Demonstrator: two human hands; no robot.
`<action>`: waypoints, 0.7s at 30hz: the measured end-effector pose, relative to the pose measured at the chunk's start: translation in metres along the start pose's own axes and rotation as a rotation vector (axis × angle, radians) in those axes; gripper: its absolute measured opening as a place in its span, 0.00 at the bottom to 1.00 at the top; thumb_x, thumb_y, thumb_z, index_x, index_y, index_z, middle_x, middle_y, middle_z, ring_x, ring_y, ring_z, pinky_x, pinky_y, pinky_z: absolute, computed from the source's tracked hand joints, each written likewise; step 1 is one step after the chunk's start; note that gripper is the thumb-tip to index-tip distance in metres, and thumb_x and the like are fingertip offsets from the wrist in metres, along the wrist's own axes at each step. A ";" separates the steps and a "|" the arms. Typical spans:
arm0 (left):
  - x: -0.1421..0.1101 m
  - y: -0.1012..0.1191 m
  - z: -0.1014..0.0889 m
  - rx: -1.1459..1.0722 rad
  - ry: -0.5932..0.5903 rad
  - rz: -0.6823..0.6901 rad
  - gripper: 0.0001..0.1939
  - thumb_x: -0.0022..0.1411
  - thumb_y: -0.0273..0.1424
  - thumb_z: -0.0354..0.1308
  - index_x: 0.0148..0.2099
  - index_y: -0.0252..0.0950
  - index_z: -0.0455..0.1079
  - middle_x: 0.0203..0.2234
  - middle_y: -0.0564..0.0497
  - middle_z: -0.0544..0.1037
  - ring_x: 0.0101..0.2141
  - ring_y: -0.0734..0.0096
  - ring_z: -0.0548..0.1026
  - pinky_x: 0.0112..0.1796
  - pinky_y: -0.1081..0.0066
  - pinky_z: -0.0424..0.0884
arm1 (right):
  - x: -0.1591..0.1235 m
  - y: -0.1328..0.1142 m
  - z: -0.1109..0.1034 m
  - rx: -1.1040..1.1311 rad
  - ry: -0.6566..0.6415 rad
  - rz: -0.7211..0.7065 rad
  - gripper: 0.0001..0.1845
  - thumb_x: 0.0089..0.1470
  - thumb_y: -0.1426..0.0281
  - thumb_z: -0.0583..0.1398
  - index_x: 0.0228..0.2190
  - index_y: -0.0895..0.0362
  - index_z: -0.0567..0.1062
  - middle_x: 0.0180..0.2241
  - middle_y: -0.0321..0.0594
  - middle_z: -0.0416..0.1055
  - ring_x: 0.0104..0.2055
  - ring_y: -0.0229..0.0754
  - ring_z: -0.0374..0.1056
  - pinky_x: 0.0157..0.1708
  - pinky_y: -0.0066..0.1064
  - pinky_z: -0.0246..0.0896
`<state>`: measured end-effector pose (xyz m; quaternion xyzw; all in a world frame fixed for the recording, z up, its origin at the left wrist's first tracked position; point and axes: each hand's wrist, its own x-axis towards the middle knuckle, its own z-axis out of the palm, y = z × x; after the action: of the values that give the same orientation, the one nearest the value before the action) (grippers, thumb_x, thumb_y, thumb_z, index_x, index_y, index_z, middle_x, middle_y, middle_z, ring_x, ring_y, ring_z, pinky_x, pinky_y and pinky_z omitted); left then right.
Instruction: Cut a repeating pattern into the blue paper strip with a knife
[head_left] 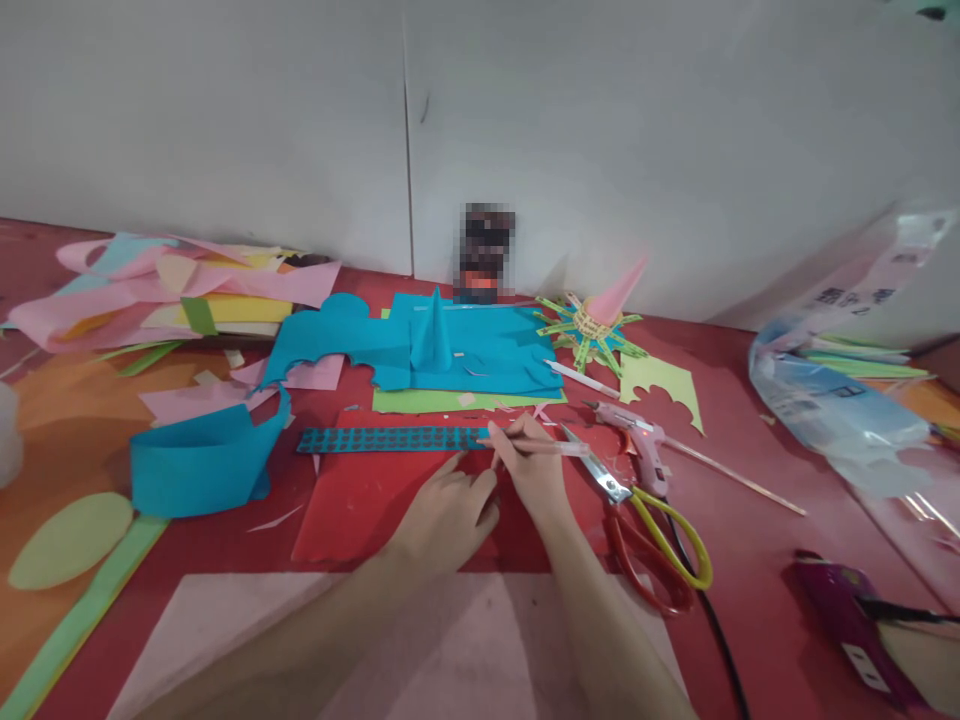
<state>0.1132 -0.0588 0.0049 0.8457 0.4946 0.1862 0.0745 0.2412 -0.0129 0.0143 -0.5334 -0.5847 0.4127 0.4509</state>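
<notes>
A blue paper strip [390, 440] with rows of dark curved marks lies flat across a red sheet [352, 520]. My right hand [536, 465] grips a slim pen [551, 448] at the strip's right end, its barrel slanting to the right. My left hand [450, 505] rests on the red sheet just below the strip, fingers partly spread and holding nothing; fingertips reach the strip's lower edge. To the right of my right hand lie scissors [619, 490] with one red and one yellow handle, their blades apart.
A pink glue gun [637, 440] with a cord lies beyond the scissors. Blue paper cutouts [487, 350], a pink cone ornament [611, 300] and a white pen [581, 378] are behind. At left are a blue paper band [195, 465] and paper scraps [225, 280]; at right, a purple device [851, 610].
</notes>
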 end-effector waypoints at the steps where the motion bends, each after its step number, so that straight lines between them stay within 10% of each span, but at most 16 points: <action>1: 0.000 0.000 0.000 -0.008 -0.001 0.001 0.04 0.58 0.24 0.50 0.31 0.36 0.64 0.19 0.51 0.73 0.24 0.65 0.73 0.46 0.60 0.67 | 0.000 -0.001 0.000 0.001 0.004 0.014 0.17 0.52 0.58 0.60 0.20 0.52 0.61 0.14 0.31 0.67 0.29 0.46 0.75 0.30 0.32 0.66; 21: -0.001 0.000 0.003 -0.004 0.041 -0.050 0.07 0.55 0.23 0.49 0.27 0.39 0.61 0.16 0.54 0.70 0.20 0.69 0.71 0.51 0.60 0.64 | 0.000 0.001 0.000 0.031 -0.015 0.073 0.18 0.53 0.59 0.58 0.20 0.51 0.57 0.13 0.30 0.65 0.28 0.45 0.75 0.27 0.30 0.67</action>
<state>0.1139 -0.0592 0.0018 0.8288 0.5168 0.2026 0.0705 0.2412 -0.0132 0.0138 -0.5441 -0.5617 0.4419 0.4396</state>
